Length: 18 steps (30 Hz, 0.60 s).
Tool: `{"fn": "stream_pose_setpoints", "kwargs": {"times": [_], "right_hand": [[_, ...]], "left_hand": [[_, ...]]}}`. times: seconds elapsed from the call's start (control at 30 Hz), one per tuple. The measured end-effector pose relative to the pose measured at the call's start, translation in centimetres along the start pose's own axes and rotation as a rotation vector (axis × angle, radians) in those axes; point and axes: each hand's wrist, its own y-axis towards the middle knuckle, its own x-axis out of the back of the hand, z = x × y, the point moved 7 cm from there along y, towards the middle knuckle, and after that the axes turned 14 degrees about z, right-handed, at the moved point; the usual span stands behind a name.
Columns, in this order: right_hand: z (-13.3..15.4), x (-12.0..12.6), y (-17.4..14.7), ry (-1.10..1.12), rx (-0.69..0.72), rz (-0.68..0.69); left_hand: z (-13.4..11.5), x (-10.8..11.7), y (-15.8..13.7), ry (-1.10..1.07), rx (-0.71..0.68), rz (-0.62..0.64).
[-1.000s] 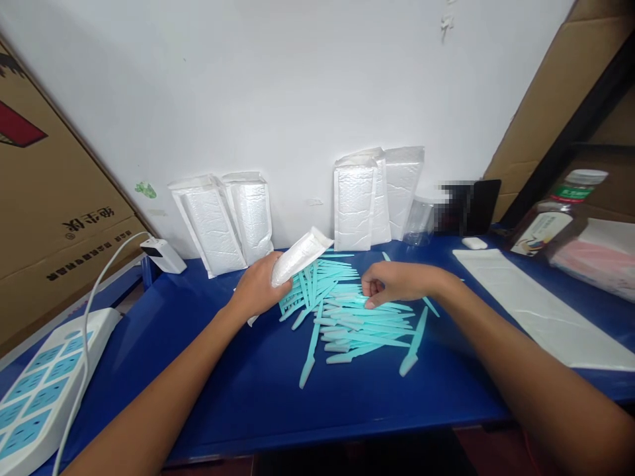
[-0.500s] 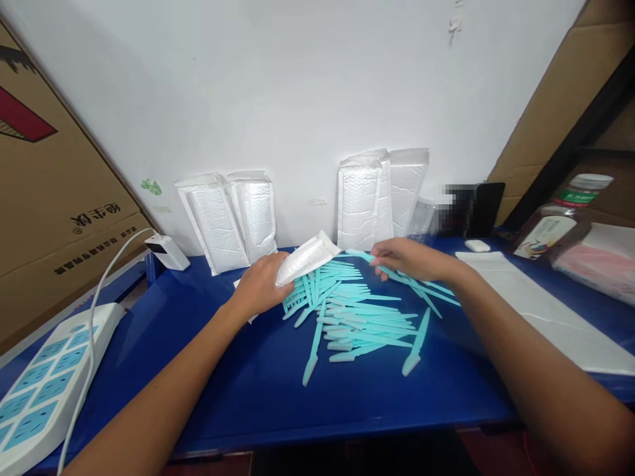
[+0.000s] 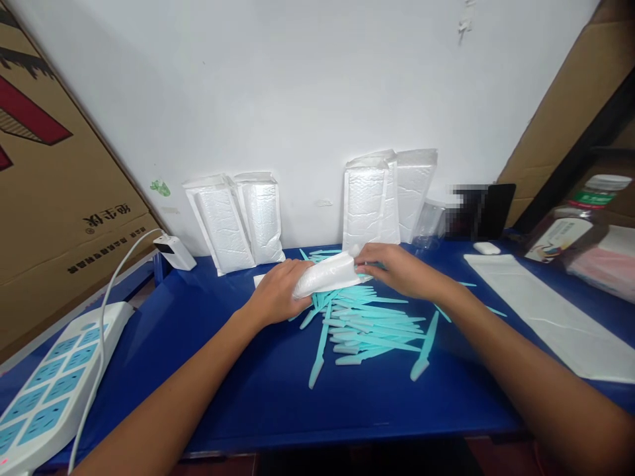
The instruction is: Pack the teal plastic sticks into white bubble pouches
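My left hand (image 3: pixel 282 291) is closed around a white padded bubble mailer (image 3: pixel 325 274), held tilted above the table. At the mailer's right end, its mouth, the fingers of my right hand (image 3: pixel 389 268) are closed together; what they pinch is hidden. Below both hands lies a loose pile of turquoise eyebrow razors (image 3: pixel 367 324) with pale capped heads. One razor (image 3: pixel 321 350) lies apart at the pile's front left, another (image 3: pixel 424 350) at its front right. A few more are partly covered by my right forearm.
Filled bubble mailers (image 3: pixel 223 225) lean on the wall at left, more (image 3: pixel 367 205) at right. A flat white mailer (image 3: pixel 540 311), clear plastic jar (image 3: pixel 429 225), white case (image 3: pixel 487 248) and bottle (image 3: pixel 565 225) stand or lie rightward. At left are a power strip (image 3: pixel 54 390) and charger (image 3: pixel 174 253).
My right hand has moved left to the mailer's mouth, and the razor it held is out of sight. The mailer now lies more level in my left hand. The view has shifted slightly.
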Motion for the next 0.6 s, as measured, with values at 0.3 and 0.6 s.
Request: {"fn": "stream_pose_setpoints", "kwargs": {"times": [0.3,0.6], "right_hand": [[3.4,2.8,-1.4,0.256,-0.017,-0.397],[-0.2,1.9,-1.5,0.166,-0.194,0.049]], "left_hand": [[-0.3,1.3,-0.4,-0.113,0.050,-0.155],[5.4,4.4,-3.9,-0.497,0.446,-0.869]]}}
